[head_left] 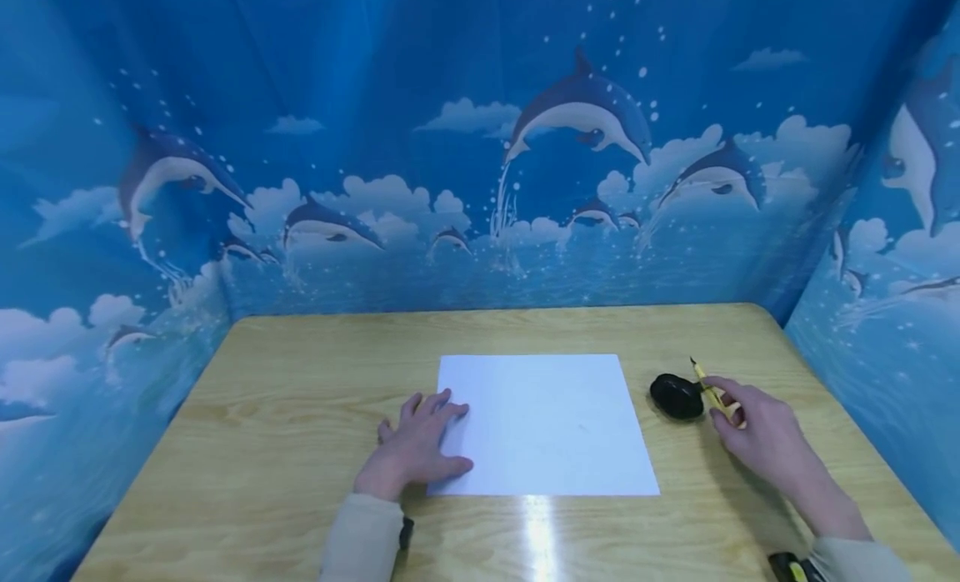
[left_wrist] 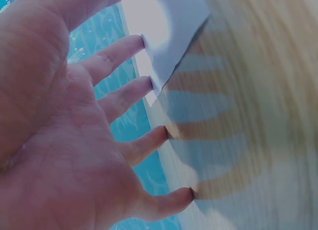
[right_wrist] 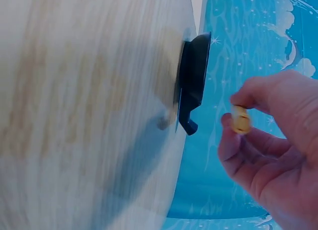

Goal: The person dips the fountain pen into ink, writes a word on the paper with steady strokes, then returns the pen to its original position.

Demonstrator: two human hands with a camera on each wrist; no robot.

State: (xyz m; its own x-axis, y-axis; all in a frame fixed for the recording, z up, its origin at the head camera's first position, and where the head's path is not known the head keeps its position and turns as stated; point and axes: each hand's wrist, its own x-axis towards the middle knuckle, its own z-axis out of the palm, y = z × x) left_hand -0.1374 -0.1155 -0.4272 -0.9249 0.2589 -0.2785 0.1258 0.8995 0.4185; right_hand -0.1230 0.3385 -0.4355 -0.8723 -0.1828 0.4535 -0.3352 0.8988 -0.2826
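Two hands (head_left: 416,450) flank paper (head_left: 547,423); right (head_left: 767,439) pinches brush (head_left: 715,400).

Blue dolphin-print backdrop (head_left: 420,65) around 3 sides of a wood-grain table (head_left: 262,415) with white glare (head_left: 538,532).

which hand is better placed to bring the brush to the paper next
Probably the right hand: it pinches the yellow brush, close to the black dish. The left hand spreads over the left edge of the paper, holding no brush, so it seems better suited to steadying.
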